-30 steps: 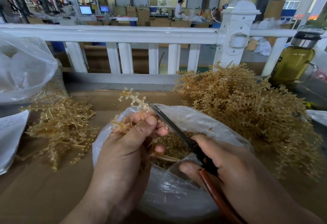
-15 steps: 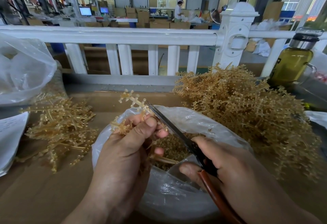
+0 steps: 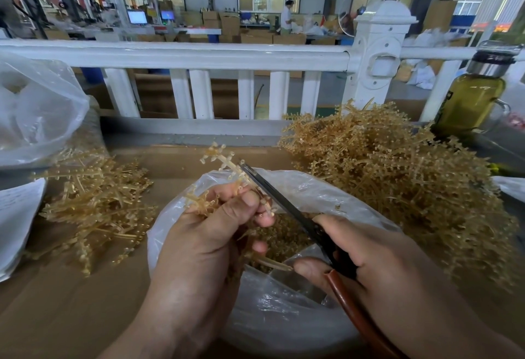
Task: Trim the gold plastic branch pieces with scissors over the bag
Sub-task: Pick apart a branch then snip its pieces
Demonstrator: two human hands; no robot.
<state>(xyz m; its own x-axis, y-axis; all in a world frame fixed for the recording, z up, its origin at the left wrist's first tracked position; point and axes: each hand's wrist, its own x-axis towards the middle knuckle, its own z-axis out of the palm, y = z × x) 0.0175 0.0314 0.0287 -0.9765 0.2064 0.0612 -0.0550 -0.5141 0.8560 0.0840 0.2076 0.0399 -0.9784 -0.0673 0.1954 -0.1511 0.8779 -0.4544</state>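
Scissors [image 3: 284, 211] have barely shifted in the last second, blades still against the gold branch piece [image 3: 224, 160], its tip uncut. Left hand [image 3: 204, 245] pinches the piece over the bag [image 3: 270, 316]; right hand [image 3: 383, 259] grips the handles. Snip likely pending.

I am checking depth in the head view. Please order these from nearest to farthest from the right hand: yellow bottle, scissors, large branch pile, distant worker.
1. Scissors, held in the right hand.
2. Large branch pile, just to its right.
3. Yellow bottle, far right by the railing.
4. Worker, far back behind the railing.
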